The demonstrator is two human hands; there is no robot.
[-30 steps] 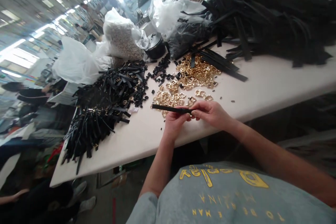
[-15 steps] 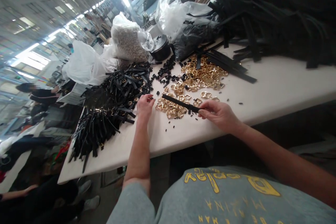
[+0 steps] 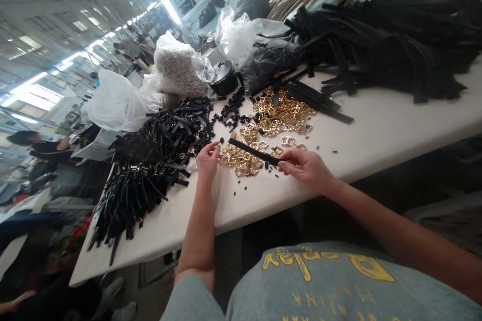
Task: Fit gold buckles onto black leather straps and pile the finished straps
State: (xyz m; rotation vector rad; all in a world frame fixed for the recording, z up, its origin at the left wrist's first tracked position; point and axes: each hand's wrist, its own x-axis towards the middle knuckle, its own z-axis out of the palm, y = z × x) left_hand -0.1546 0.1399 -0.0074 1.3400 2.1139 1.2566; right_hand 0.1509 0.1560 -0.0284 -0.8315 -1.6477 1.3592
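My right hand (image 3: 303,169) pinches one end of a narrow black strap (image 3: 254,151). The strap's free end points left, above a heap of gold buckles (image 3: 241,158). My left hand (image 3: 208,159) is at the left edge of that heap, its thumb and fingertips drawn together. Whatever they hold, if anything, is too small to make out. Just beyond those fingertips lies a small black loop (image 3: 222,140). More small black loops (image 3: 231,110) are scattered behind, beside a larger pile of gold buckles (image 3: 284,113).
At the left is a large pile of black straps with buckles (image 3: 131,195). Long black strips (image 3: 376,45) cover the right rear of the white table (image 3: 376,130). Plastic bags (image 3: 175,65) and a black round pot (image 3: 224,77) stand behind. Another person (image 3: 45,145) is at far left.
The view has shifted slightly, moving the table scene left and down. My right hand keeps hold of the strap, and my left hand stays by the buckle heap.
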